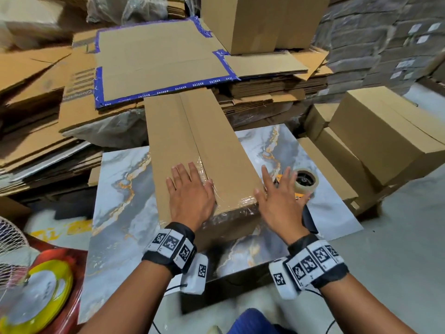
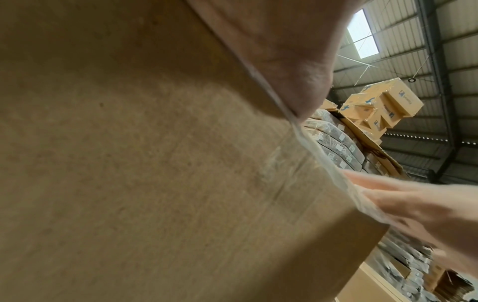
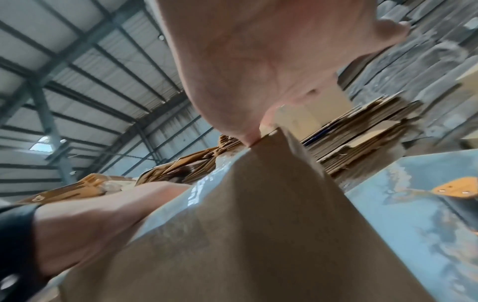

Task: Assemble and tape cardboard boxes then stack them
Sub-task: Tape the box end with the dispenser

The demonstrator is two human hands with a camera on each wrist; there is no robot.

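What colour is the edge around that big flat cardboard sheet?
Blue with white lettering, taped around the flat cardboard sheet; clearest in the head view.

Blue tape (image 1: 168,90) bordering the flat cardboard sheet (image 1: 156,56) on the stack carries repeated white lettering, upside down and blurred; cannot read it. Wristbands (image 1: 169,247) on both wrists carry square black-and-white coded markers, no words. Boxes high up (image 2: 385,102) in the left wrist view have blue logos and small labels, too small to read. White labels on the wrapped grey bundles (image 1: 407,63) at the far right are illegible.
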